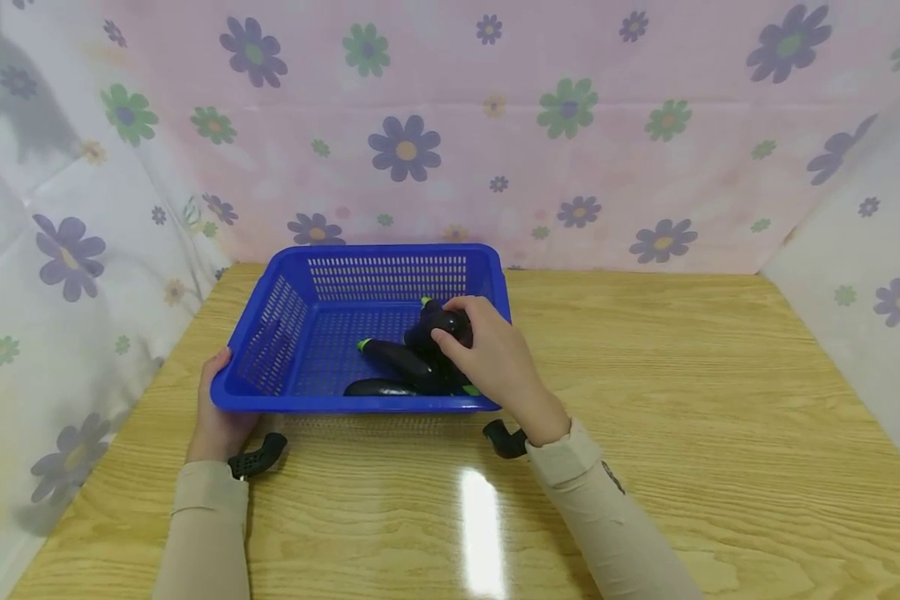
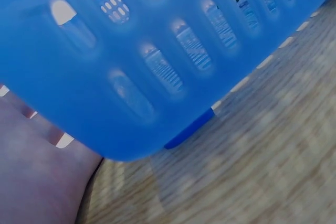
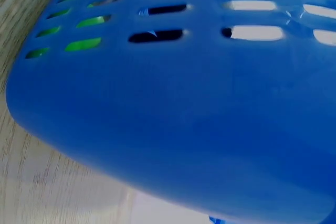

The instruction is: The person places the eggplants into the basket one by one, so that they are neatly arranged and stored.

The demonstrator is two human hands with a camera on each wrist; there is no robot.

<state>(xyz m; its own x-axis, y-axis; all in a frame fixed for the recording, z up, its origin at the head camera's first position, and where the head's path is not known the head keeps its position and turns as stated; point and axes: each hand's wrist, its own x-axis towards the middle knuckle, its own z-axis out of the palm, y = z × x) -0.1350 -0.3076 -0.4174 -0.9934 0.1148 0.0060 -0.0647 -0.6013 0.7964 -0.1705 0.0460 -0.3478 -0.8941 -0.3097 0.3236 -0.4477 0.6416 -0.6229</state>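
A blue plastic basket (image 1: 390,404) with slotted walls stands on the wooden table. My left hand (image 1: 217,417) grips its near left corner, the thumb up at the rim. In the left wrist view, that hand (image 2: 42,166) lies against the basket wall (image 2: 105,114). Reaching over the basket's right side, my right hand (image 1: 495,350) holds a dark eggplant (image 1: 429,332) between thumb and fingers. Below it lie several more, among them an eggplant with a green tip (image 1: 401,360) and one by the near wall (image 1: 378,387). The right wrist view mostly shows the basket's outer wall (image 3: 173,98).
Wood-grain table (image 1: 667,358) extends to the right of the basket and in front of it. A pink flowered cloth (image 1: 450,183) hangs behind, with pale flowered cloth on both sides. Black wrist-camera mounts (image 1: 258,457) sit by both wrists.
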